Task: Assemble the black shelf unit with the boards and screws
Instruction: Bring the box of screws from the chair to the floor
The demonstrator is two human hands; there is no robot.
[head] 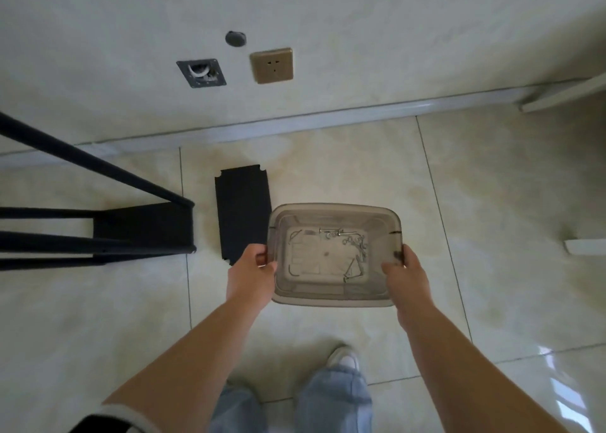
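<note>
I hold a clear grey plastic box (334, 209) above the floor. My left hand (252, 272) grips its left wall and my right hand (406, 272) grips its right wall. Several silver screws and a hex key (344, 236) lie loose in the box bottom. A flat black board (242, 213) with notched corners lies on the floor tiles just left of the box. The black shelf frame (98, 232) lies on its side at the far left, a board fixed at its end.
A wall with a brass socket (271, 65), an open wall box (201, 73) and a round cap (235, 38) faces me above a white skirting board (295, 121). My feet and jeans (331, 396) are below the box. Glossy tiles stretch to the right.
</note>
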